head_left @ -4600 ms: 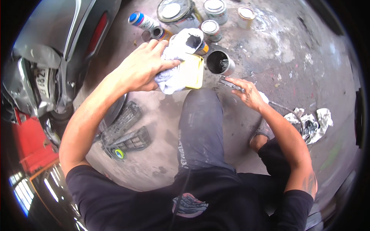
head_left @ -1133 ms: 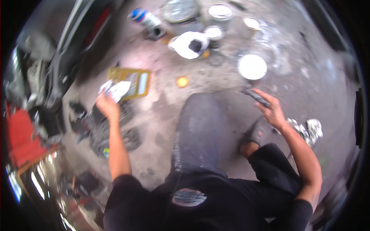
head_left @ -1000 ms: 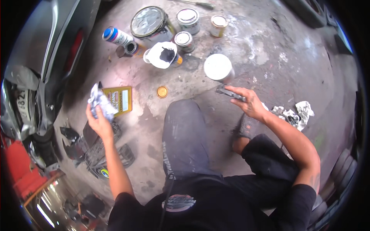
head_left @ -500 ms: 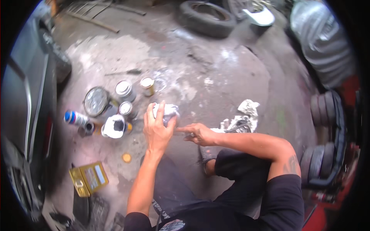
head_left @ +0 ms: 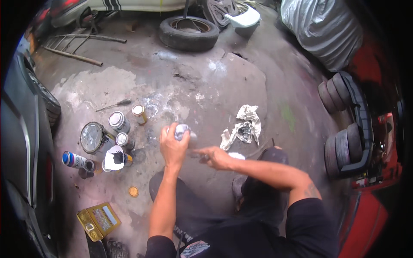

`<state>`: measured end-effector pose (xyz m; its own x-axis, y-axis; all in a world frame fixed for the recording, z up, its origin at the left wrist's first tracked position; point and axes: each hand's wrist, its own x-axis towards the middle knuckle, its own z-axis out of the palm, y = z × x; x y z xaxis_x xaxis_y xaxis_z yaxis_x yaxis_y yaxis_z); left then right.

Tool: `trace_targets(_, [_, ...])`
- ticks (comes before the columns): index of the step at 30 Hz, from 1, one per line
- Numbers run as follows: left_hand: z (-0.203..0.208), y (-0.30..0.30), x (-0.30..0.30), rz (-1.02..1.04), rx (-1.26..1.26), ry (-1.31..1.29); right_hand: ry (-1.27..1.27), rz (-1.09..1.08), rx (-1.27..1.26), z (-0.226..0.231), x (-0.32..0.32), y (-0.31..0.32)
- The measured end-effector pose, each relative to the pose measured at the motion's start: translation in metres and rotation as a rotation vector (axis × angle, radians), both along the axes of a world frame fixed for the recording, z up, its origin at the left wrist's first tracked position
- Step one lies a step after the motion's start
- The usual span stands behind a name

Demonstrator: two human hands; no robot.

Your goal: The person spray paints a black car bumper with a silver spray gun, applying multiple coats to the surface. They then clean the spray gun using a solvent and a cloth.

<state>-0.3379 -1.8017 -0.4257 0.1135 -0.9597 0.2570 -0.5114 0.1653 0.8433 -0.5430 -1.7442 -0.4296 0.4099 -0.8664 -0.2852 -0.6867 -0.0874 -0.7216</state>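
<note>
My left hand (head_left: 173,148) is wrapped round a small whitish-grey bundle (head_left: 182,132), perhaps crumpled cloth; its exact kind does not show. Close by on the right, my right hand (head_left: 216,158) reaches its fingers toward the bundle's lower side. Motion smears those fingers, so whether anything is in them cannot be made out. Left of my hands stand several paint tins, among them a large lidded tin (head_left: 92,137), a grey tin (head_left: 118,121) and a small gold tin (head_left: 139,114). A white container (head_left: 114,157) with a black smear stands beside them.
A blue-capped spray can (head_left: 74,159), a screwdriver (head_left: 114,105), a yellow lid (head_left: 134,191) and a gold rectangular can (head_left: 98,220) are at left. A crumpled rag (head_left: 248,129) lies right. A tyre (head_left: 189,34) lies far ahead; a dark car (head_left: 26,129) borders the left.
The view has shifted, showing more of the far floor and a pale car body. My left hand keeps the bundle; my right hand stays beside it, its fingers more blurred.
</note>
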Motion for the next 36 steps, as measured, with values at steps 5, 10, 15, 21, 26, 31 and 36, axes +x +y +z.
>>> trace_targets(5, [-0.011, 0.014, -0.006, -0.001, -0.122, -0.215, 0.018, -0.014, -0.09, -0.042, 0.005, 0.022])
trace_targets(10, [0.003, 0.019, -0.036, -0.059, -0.196, -0.319, -0.103, -0.098, -0.312, -0.091, -0.013, 0.028])
trace_targets(15, [-0.068, -0.003, -0.019, -0.049, -0.013, -0.294, 0.062, -0.055, -0.007, -0.088, -0.005, 0.013])
trace_targets(21, [0.033, 0.015, -0.046, -0.018, -0.184, -0.461, -0.28, -0.066, -0.228, -0.075, -0.008, 0.022])
trace_targets(26, [-0.001, 0.01, -0.043, -0.029, -0.094, -0.462, -0.166, -0.018, 0.046, -0.093, -0.016, 0.022])
trace_targets(31, [0.006, 0.006, -0.056, -0.029, -0.149, -0.521, -0.202, -0.038, -0.068, -0.071, -0.02, 0.012])
trace_targets(36, [-0.003, 0.01, -0.058, -0.073, -0.121, -0.503, -0.254, -0.092, -0.148, -0.095, -0.025, 0.02])
